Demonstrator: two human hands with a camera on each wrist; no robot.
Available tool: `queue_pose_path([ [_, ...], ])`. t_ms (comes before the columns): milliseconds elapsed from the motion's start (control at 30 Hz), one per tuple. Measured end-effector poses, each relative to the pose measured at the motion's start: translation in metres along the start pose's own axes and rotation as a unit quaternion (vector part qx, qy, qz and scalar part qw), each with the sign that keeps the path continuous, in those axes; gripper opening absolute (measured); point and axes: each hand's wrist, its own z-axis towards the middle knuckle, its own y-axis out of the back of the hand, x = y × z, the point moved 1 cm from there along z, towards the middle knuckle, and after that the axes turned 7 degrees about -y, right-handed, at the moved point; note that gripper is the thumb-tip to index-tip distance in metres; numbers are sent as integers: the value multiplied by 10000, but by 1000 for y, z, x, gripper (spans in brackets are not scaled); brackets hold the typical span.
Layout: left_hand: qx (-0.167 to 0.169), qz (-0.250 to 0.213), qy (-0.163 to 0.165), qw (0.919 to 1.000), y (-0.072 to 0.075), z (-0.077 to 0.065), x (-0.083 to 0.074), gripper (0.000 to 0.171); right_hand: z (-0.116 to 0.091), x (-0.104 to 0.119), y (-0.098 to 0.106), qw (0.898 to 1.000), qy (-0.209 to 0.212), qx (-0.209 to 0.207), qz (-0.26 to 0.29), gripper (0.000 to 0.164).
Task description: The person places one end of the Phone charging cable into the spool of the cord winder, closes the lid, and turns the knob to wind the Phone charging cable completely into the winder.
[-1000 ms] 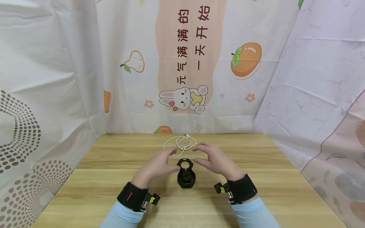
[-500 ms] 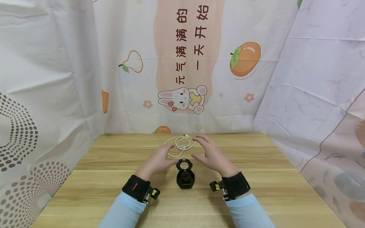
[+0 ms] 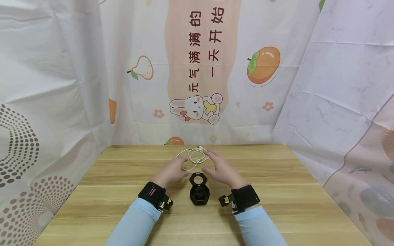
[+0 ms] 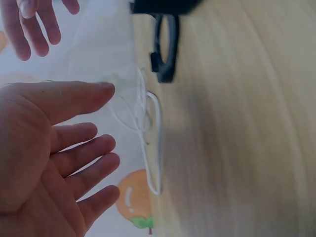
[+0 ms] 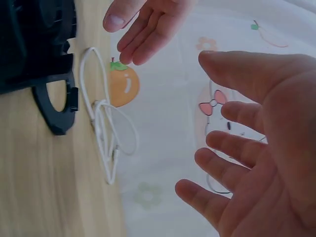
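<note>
2 grips (image 3: 171,171) (image 3: 225,172), 1 blk case (image 3: 199,193), 1 cbl (image 4: 159,128)

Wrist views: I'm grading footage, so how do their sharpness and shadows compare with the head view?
Head view: even light, white cable and black case fairly crisp, faint shadows on the table. Left wrist view: black case soft, a broad dim shadow on the table. Right wrist view: also soft, black case's detail mostly lost.

The head view is bright and evenly lit, with only soft shadows on the worktop (image 3: 286,205) beside the blue sleeves (image 3: 135,220). Both wrist views are dimmer, bluish and somewhat soft; there the black case (image 3: 199,201) looks blurred, its details lost in darkness.
</note>
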Motion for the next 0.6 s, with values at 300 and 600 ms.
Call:
queue_pose_path([
  [300, 368, 519, -38, 9980, -9, 6, 12, 39, 10, -10, -21, 9978, -179, 405, 483, 56],
  [600, 559, 811, -17, 9951, -16, 13, 21, 16, 11, -13, -33, 9924, -628, 700, 799, 44],
])
